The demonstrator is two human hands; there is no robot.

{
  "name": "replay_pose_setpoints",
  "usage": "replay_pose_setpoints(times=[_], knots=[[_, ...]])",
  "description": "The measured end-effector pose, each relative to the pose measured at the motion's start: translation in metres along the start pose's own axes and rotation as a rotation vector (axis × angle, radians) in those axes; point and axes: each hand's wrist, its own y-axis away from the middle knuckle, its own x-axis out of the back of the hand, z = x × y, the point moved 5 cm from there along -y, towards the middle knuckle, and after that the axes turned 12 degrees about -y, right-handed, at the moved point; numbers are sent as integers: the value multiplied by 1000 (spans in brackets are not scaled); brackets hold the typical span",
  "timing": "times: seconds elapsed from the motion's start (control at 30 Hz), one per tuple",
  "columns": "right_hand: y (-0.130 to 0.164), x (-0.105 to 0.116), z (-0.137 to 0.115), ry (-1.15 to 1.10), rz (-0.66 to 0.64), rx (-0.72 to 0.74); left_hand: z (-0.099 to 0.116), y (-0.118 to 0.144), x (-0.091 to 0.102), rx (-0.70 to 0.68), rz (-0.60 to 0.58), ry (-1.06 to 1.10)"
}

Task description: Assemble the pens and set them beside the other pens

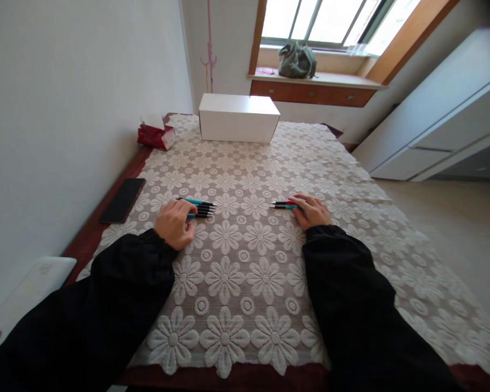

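Observation:
Several teal-and-black pens [204, 209] lie side by side on the lace tablecloth, tips pointing right. My left hand [175, 223] is curled over their back ends, thumb bent in below. Across from them, at least two more pens [278, 205], one with a bit of red and one with teal, point left. Over the back ends of those rests my right hand [311, 210], its fingers bent down on them. The covered ends of both groups are hidden under my fingers.
A white box [239, 120] stands at the far end of the flowered tablecloth [245, 277]. Along the left edge are a black phone [123, 200] and a red tissue pack [157, 136]. A white device [32, 294] lies near my left sleeve. A wall borders the left side.

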Motion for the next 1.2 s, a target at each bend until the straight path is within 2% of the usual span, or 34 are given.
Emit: replay_pose_setpoints(times=[0.13, 0.27, 0.4, 0.57, 0.67, 0.77, 0.93, 1.07, 1.2], knots=[[-4, 10, -19, 33, 64, 40, -6, 4, -4, 1, -20, -48], [-11, 22, -63, -21, 149, 142, -2, 5, -6, -15, -32, -31], [-15, 25, -111, -140, 175, 233, -1, 4, -5, -31, -41, -8], [-9, 20, -149, -329, 212, 344, 2, 5, -4, -102, -1, 109], [-7, 6, -160, -526, 70, 289, 8, 7, 4, -109, 62, 338], [-1, -12, -172, -705, -121, 231, 18, 11, 14, 4, 83, 673], [13, -35, -185, -834, -275, 209, 37, 16, 14, 214, -39, 1193], [18, -42, -187, -1001, -393, 194, 40, 17, -2, 304, -161, 1306], [18, -40, -188, -1162, -507, 165, 36, 18, -13, 366, -222, 1391]])
